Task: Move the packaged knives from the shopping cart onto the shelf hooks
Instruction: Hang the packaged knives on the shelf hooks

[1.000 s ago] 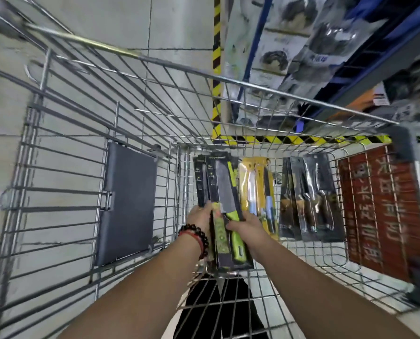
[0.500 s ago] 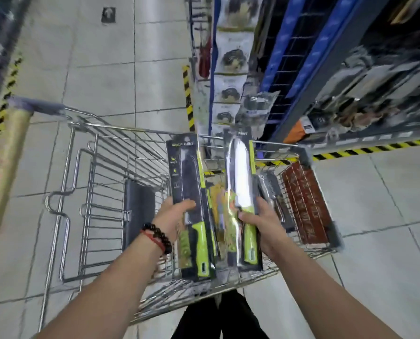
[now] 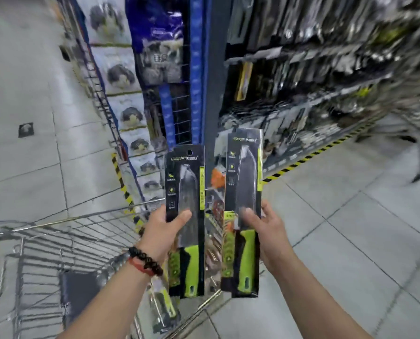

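My left hand (image 3: 161, 230) grips a black packaged knife with a green handle (image 3: 187, 192), held upright above the wire shopping cart (image 3: 45, 243). A second pack seems to sit behind it. My right hand (image 3: 265, 231) holds another green-handled packaged knife (image 3: 244, 182) upright, a little higher and to the right. More packaged knives (image 3: 163, 307) lie in the cart below my left wrist. The shelf with hanging goods (image 3: 301, 77) fills the upper right, blurred; its hooks are too smeared to make out.
A blue shelf upright (image 3: 196, 69) stands straight ahead, with bagged goods (image 3: 121, 74) hanging on the end rack to its left. Yellow-black floor tape (image 3: 309, 157) runs along the shelf base. Grey floor tiles spread to the right.
Both hands lifted the knife packs out of the cart and raised them; the packs moved apart. The view swung up and right from the cart towards the shelf.
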Demonstrator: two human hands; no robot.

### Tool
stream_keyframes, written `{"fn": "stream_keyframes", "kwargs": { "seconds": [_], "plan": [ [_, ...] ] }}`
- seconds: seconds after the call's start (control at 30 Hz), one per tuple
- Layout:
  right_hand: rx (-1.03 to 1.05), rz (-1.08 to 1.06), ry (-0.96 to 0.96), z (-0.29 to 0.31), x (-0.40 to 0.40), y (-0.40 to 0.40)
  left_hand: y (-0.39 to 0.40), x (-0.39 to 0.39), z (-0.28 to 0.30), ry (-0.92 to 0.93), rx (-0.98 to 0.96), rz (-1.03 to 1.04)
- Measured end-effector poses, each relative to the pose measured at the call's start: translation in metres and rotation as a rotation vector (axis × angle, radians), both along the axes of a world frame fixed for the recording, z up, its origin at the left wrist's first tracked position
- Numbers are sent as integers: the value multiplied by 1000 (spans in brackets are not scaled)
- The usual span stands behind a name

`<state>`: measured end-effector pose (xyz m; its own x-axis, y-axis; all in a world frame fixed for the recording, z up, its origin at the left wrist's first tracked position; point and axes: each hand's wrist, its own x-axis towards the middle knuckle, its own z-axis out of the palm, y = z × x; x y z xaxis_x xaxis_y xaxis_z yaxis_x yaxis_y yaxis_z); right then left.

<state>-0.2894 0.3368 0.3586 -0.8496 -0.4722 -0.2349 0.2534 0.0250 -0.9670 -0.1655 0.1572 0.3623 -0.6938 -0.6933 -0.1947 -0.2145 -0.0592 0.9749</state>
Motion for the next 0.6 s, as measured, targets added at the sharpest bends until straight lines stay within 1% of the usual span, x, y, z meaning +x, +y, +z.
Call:
{"fn": "stream_keyframes", "kwargs": {
  "seconds": [0.1,0.17,0.33,0.43,0.6],
  "plan": [
    [9,-89,72,15,-8,39,32,-21,15,12,-81,-65],
    [29,-133,131,24,-16,73,61,-39,22,49,-70,-111],
    [44,-246,195,36,-35,165,139,-82,32,71,-89,-237],
    [46,-269,225,48,-48,224,195,-103,36,75,-108,-285],
    [55,-266,267,58,-75,310,281,-133,42,132,-131,-303]
  ]
}}
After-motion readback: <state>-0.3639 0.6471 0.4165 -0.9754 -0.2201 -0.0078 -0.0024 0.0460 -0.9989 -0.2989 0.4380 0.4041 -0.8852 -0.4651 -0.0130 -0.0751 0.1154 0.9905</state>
